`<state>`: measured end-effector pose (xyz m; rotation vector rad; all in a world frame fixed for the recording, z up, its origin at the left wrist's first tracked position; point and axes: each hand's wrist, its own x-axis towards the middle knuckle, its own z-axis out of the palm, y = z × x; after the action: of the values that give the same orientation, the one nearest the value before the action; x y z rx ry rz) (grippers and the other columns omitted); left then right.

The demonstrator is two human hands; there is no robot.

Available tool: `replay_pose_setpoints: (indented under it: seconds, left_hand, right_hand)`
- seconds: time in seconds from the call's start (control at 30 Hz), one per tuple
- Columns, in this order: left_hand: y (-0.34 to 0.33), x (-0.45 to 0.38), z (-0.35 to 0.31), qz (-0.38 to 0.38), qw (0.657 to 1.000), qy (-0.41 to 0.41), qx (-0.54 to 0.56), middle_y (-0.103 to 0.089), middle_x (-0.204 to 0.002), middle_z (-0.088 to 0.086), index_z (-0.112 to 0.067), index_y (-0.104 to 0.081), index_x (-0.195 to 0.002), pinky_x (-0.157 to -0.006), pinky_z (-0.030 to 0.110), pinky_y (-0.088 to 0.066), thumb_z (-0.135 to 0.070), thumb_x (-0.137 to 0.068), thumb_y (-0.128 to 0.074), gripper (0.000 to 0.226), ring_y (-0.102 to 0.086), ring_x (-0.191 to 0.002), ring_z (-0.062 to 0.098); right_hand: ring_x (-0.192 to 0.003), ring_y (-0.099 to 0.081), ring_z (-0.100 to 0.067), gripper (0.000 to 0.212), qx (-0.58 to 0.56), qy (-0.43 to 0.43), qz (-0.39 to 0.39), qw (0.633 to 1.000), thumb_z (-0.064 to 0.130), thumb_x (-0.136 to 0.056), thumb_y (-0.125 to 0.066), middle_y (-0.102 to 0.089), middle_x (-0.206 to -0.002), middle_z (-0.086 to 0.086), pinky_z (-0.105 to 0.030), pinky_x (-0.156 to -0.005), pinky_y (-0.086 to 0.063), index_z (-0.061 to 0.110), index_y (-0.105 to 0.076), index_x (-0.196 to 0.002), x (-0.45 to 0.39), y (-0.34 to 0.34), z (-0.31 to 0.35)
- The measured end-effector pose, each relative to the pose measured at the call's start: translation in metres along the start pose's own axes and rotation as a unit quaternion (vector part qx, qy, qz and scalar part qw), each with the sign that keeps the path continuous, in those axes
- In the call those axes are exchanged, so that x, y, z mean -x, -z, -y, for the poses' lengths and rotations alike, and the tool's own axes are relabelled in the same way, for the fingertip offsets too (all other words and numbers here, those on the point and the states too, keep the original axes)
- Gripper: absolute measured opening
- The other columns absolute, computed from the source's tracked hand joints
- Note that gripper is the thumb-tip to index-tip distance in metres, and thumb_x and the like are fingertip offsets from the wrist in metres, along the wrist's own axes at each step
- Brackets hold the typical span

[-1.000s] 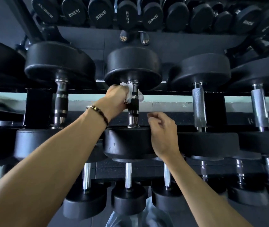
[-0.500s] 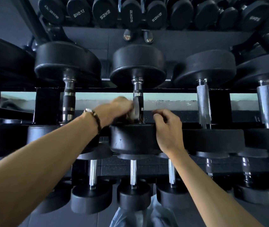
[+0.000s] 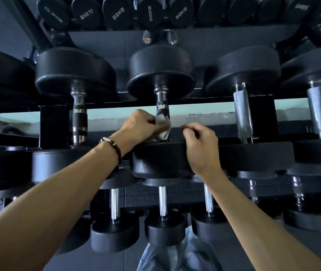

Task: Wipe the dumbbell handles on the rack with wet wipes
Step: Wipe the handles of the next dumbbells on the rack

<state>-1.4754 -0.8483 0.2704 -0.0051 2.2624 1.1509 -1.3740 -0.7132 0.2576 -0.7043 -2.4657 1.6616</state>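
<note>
A large black dumbbell lies on the middle shelf of the rack, straight ahead of me. Its handle (image 3: pixel 162 103) is dark with chrome collars. My left hand (image 3: pixel 139 126) grips a white wet wipe (image 3: pixel 162 127) wrapped around the lower part of that handle, just above the near weight head (image 3: pixel 160 159). My right hand (image 3: pixel 201 145) rests on the top right edge of that near head, fingers curled over it. The lowest part of the handle is hidden by the wipe and my left hand.
Neighbouring dumbbells flank it: a dark handle (image 3: pixel 79 118) to the left, knurled chrome handles (image 3: pixel 242 114) to the right. Smaller dumbbells (image 3: pixel 162 204) sit on the shelf below. A mirror above reflects labelled weight ends (image 3: pixel 150 13). The rack's crossbar (image 3: pixel 204 100) runs behind the handles.
My left hand slid the wipe from the top of the handle down to its bottom, then slightly back up. My right hand stayed on the near weight head.
</note>
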Motion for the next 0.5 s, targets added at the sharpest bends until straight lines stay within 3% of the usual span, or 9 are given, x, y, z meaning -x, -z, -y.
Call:
replay_pose_setpoints:
  seconds: [0.1,0.17,0.23,0.3,0.4,0.43,0.5]
  left_hand:
    - [0.004,-0.011,-0.002,-0.044,0.998,-0.003,0.05,-0.064,-0.06,0.001,-0.014,-0.064,-0.058,-0.063,0.027,-0.054,-0.035,-0.084,-0.077,0.036,-0.059,-0.058,0.011]
    - [0.013,-0.008,-0.002,0.036,0.993,0.002,-0.112,-0.058,-0.061,0.002,-0.012,-0.057,-0.057,-0.058,0.028,-0.044,-0.036,-0.085,-0.075,0.041,-0.054,-0.062,0.016]
    - [0.016,-0.001,-0.002,0.097,0.967,0.001,-0.238,-0.051,-0.062,0.002,-0.009,-0.052,-0.06,-0.052,0.027,-0.032,-0.031,-0.088,-0.072,0.04,-0.045,-0.063,0.017]
    - [0.014,0.002,-0.003,0.089,0.972,-0.006,-0.219,-0.049,-0.064,0.004,-0.007,-0.058,-0.065,-0.051,0.027,-0.031,-0.032,-0.085,-0.075,0.037,-0.042,-0.06,0.015]
    - [0.01,-0.004,-0.006,0.001,0.997,0.011,-0.071,-0.054,-0.058,0.001,-0.008,-0.066,-0.064,-0.054,0.024,-0.034,-0.042,-0.077,-0.081,0.039,-0.045,-0.056,0.013]
    - [0.01,-0.006,-0.007,-0.001,0.997,0.013,-0.073,-0.056,-0.057,-0.001,-0.012,-0.064,-0.062,-0.054,0.024,-0.035,-0.044,-0.078,-0.08,0.039,-0.048,-0.057,0.013]
    - [0.014,-0.004,-0.008,0.053,0.977,-0.008,-0.208,-0.056,-0.061,0.001,-0.012,-0.058,-0.062,-0.053,0.026,-0.034,-0.048,-0.082,-0.075,0.045,-0.05,-0.061,0.017]
  right_hand:
    - [-0.077,-0.06,-0.005,0.024,0.007,0.003,-0.005,1.0,0.024,-0.09,-0.048,-0.067,-0.083,0.009,-0.019,-0.067,-0.04,0.016,-0.071,-0.089,0.001,0.001,0.0]
    - [-0.083,-0.062,-0.005,0.022,0.013,-0.002,-0.003,1.0,0.019,-0.094,-0.05,-0.069,-0.088,0.008,-0.02,-0.07,-0.042,0.016,-0.071,-0.09,0.001,0.001,0.001]
    - [-0.087,-0.063,-0.006,0.022,0.007,-0.006,-0.007,1.0,0.018,-0.096,-0.05,-0.07,-0.091,0.007,-0.021,-0.073,-0.043,0.016,-0.072,-0.093,0.0,0.002,0.002]
    - [-0.086,-0.063,-0.006,0.022,0.013,0.0,-0.013,1.0,0.019,-0.095,-0.05,-0.07,-0.09,0.007,-0.021,-0.072,-0.043,0.016,-0.072,-0.092,0.0,0.002,0.002]
    - [-0.085,-0.063,-0.004,0.021,0.014,0.004,-0.015,1.0,0.015,-0.095,-0.051,-0.07,-0.089,0.01,-0.017,-0.072,-0.046,0.019,-0.071,-0.091,0.001,0.003,0.003]
    - [-0.085,-0.063,-0.003,0.021,0.011,0.004,-0.016,1.0,0.014,-0.096,-0.051,-0.07,-0.089,0.011,-0.016,-0.072,-0.047,0.019,-0.071,-0.091,0.001,0.003,0.003]
    - [-0.087,-0.063,-0.004,0.021,0.013,0.003,-0.013,1.0,0.014,-0.096,-0.051,-0.07,-0.09,0.009,-0.019,-0.075,-0.048,0.019,-0.07,-0.091,0.0,0.003,0.003]
